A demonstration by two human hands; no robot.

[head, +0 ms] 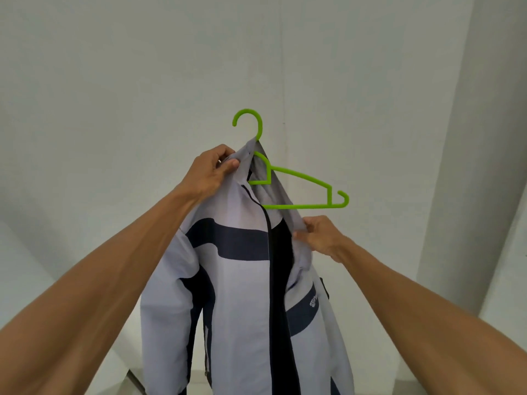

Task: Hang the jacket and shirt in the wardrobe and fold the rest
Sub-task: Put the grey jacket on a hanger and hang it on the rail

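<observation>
A pale grey jacket (242, 280) with dark navy bands hangs unzipped in front of me, held up in the air. A bright green plastic hanger (302, 178) sits partly inside it: its left arm is under the jacket's left shoulder, while its right arm and hook stick out bare. My left hand (212, 172) pinches the jacket's collar near the hanger's neck. My right hand (319, 233) grips the jacket's right front edge just below the hanger's bare arm. No shirt or other clothes are in view.
A plain white wall (114, 81) fills the background. A white vertical panel or door edge (470, 138) stands on the right. A pale surface (28, 266) shows low at the left behind my forearm.
</observation>
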